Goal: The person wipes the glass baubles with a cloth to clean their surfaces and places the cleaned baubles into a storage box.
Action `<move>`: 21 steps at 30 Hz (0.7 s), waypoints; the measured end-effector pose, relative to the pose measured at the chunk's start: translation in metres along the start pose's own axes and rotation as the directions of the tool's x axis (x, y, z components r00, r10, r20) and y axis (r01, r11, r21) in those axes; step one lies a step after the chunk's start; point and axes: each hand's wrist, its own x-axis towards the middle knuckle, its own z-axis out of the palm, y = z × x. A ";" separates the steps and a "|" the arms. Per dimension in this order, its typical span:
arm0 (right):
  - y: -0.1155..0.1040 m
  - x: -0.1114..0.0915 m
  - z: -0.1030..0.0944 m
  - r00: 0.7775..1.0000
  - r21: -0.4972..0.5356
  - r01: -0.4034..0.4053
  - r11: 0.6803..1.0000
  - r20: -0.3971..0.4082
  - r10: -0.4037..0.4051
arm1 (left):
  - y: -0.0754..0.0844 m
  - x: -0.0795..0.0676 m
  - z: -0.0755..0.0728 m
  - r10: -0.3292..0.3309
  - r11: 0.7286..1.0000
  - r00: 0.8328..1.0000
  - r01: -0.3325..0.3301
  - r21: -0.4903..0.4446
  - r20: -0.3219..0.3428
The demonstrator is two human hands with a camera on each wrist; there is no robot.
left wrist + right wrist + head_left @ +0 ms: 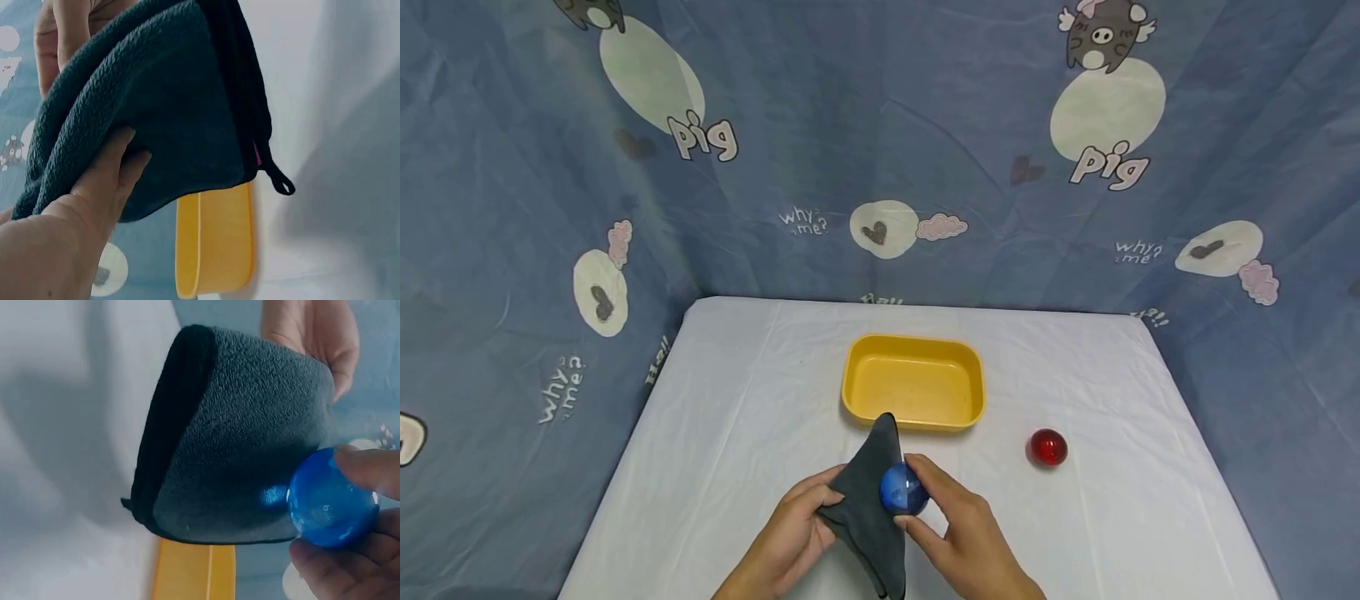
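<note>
A folded dark grey cloth (868, 475) hangs from my left hand (801, 525), which grips its left edge between thumb and fingers. In the left wrist view the cloth (169, 112) looks plush, with a dark hem and a small loop (284, 185) at one corner. My right hand (966, 533) pinches a shiny, see-through blue ball (904, 489) between thumb and fingers. This ball (332, 499) is right beside the cloth's face in the right wrist view; whether they touch I cannot tell.
Beyond the hands, a yellow rectangular tray (913, 417) stands on the white-covered table (760, 392). To its right lies a red ball (1048, 447). A blue printed curtain (820, 150) hangs behind and around the table.
</note>
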 end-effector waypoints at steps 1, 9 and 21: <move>0.000 -0.001 0.002 1.000 -0.035 0.013 0.999 0.003 -0.013 | 0.000 0.000 0.001 0.000 1.000 1.000 0.000 -0.003 -0.002; 0.000 -0.001 0.015 0.976 -0.273 0.203 0.940 -0.028 -0.218 | -0.004 0.004 0.007 -0.022 0.983 0.997 0.036 0.181 -0.075; -0.002 0.004 0.028 0.991 -0.228 0.045 0.973 -0.115 -0.073 | -0.010 0.006 0.013 0.016 0.966 0.993 0.013 0.257 -0.113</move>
